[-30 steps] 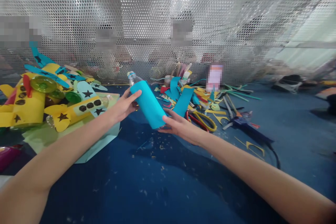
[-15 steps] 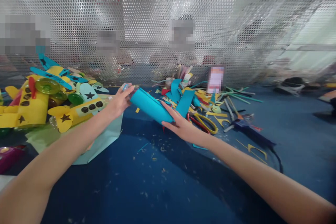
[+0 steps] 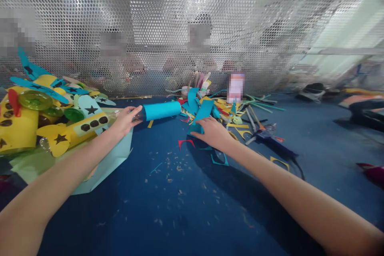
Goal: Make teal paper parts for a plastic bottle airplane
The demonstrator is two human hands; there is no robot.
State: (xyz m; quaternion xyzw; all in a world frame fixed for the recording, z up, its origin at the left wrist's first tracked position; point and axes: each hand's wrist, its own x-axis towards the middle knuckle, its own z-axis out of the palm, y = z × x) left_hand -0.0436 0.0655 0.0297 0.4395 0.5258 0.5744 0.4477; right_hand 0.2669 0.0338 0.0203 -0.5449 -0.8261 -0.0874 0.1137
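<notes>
My left hand (image 3: 127, 120) grips one end of a bottle wrapped in bright blue paper (image 3: 162, 111), holding it nearly level above the table. At the gripped end the bottle looks dark and see-through. My right hand (image 3: 214, 134) is away from the bottle, its thumb and fingers apart, over a blue paper strip (image 3: 205, 112) at the edge of the scrap pile. Whether the fingertips touch the strip is hard to see. A red paper offcut (image 3: 186, 143) and a blue offcut (image 3: 220, 160) lie near this hand.
At left, yellow bottle planes (image 3: 81, 128) with black stars lie on pale green paper sheets (image 3: 111, 168). Right of the scraps is a dark blue glue gun (image 3: 277, 146) with a cord. A perforated metal screen (image 3: 162, 20) stands behind; blurred people show through it.
My right hand has let go of the wrapped bottle and moved to the blue strip. The bottle has swung nearly level in my left hand. The view has turned slightly right.
</notes>
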